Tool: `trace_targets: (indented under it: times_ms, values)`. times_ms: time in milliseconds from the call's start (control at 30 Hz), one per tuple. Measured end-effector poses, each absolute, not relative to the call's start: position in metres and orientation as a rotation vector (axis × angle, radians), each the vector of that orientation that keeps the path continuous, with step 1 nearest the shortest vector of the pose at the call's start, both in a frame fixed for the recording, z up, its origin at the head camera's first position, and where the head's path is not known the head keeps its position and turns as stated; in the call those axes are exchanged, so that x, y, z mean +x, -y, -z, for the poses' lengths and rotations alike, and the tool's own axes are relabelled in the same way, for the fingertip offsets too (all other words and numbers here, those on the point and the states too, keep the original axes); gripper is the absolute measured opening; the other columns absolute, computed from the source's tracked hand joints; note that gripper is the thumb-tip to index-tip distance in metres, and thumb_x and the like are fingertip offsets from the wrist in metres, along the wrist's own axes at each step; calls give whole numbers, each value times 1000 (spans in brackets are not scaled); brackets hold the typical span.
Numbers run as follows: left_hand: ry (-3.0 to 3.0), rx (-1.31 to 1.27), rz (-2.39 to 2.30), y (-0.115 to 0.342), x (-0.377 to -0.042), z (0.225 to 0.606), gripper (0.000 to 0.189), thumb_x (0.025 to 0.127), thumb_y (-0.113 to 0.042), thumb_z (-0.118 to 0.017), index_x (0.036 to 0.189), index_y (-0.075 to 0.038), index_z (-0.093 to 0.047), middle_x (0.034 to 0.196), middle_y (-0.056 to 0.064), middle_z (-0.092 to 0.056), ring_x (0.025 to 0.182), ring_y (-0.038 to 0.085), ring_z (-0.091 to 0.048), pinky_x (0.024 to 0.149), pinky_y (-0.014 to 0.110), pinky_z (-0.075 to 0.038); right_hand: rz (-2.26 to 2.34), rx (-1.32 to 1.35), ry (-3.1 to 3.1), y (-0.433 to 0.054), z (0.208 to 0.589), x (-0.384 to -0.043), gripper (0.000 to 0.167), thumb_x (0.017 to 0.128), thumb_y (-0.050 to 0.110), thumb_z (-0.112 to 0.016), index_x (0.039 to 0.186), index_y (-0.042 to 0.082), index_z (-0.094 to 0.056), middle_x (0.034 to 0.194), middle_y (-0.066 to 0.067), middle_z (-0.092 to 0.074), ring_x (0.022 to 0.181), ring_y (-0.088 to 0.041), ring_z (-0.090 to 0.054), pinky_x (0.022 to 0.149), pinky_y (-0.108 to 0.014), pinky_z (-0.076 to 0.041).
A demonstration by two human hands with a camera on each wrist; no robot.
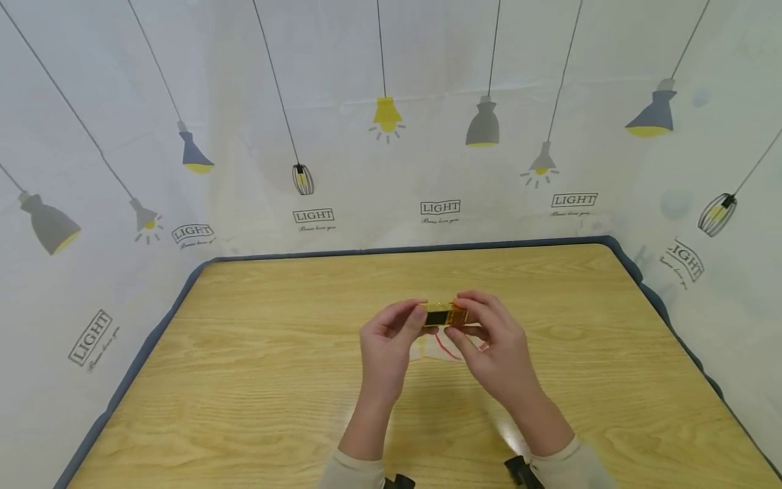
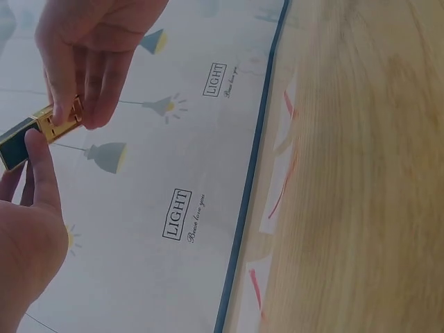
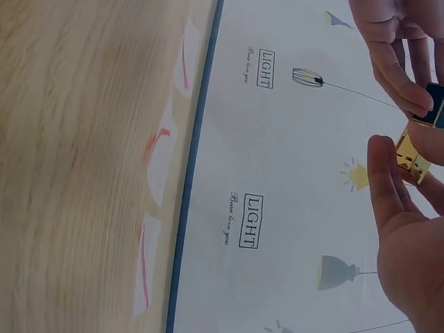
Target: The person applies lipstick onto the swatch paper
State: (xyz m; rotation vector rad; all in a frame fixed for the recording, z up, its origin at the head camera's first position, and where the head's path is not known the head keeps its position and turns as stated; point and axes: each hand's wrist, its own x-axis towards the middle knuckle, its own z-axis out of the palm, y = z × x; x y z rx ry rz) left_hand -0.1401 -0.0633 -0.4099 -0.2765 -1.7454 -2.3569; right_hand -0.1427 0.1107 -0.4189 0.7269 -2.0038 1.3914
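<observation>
Both hands hold one small oblong gold-and-black object (image 1: 437,318) above the table; it looks like a metal lighter, but its kind is not certain. My left hand (image 1: 387,343) pinches the black-panelled end between thumb and fingers. The gold end is pinched by my right hand (image 1: 497,346). Small slots mark the gold part of the object (image 2: 61,125) in the left wrist view. In the right wrist view, fingers hide much of it, and the black panel (image 3: 436,100) shows beside the left thumb.
White paper pieces (image 1: 436,348) with red strokes lie on the wooden table (image 1: 275,367) behind the hands, partly hidden by them. A dark blue edging (image 1: 366,251) runs round the tabletop. Pale sheeting (image 1: 244,204) printed with lamps rises at the back and sides.
</observation>
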Motion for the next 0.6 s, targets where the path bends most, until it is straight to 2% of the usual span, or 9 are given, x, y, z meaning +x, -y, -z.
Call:
trace_targets:
  times_ms: [67,133,233,400,500,600]
  values:
    - [1761,-315,2375,62,-141,410,32,102,-12,-73,120,13,-70,106,7,-77,85,10,-76,83,29,-66,-1337,716,2043,-114,419,-144,40,83,-17,-80,121,-7,-72,125,-22,-68,91,-26,-76,82,-12,-59]
    - [1782,-368,2384,62,-143,411,36,101,-16,-74,122,13,-70,106,5,-76,85,10,-76,84,29,-66,-1311,720,2087,-119,418,-147,36,85,-15,-80,119,-6,-72,123,-20,-69,88,-29,-76,80,-11,-59]
    - [1809,-446,2393,61,-149,412,41,100,-20,-76,127,10,-68,111,11,-75,88,9,-76,86,30,-66,-1235,745,2171,-129,417,-155,31,87,-11,-80,116,-4,-73,118,-18,-68,86,-26,-75,76,-16,-62]
    - [1913,-521,2355,51,-165,409,36,99,-8,-74,131,7,-68,120,27,-71,91,7,-74,87,27,-64,-1111,758,2347,-151,415,-172,25,91,-2,-81,115,-2,-75,111,-13,-68,86,-19,-70,73,-33,-66]
    - [2035,-564,2272,38,-178,407,31,99,-4,-73,129,4,-70,120,29,-72,92,7,-73,87,27,-65,-1115,718,2459,-167,413,-178,25,94,1,-79,118,1,-75,112,-11,-71,89,-20,-71,76,-38,-66]
    - [2125,-623,2208,24,-190,406,30,99,-5,-74,128,2,-72,121,26,-74,97,15,-75,88,30,-65,-1126,667,2540,-184,410,-184,24,96,4,-78,120,5,-75,111,-9,-74,92,-24,-74,80,-42,-66]
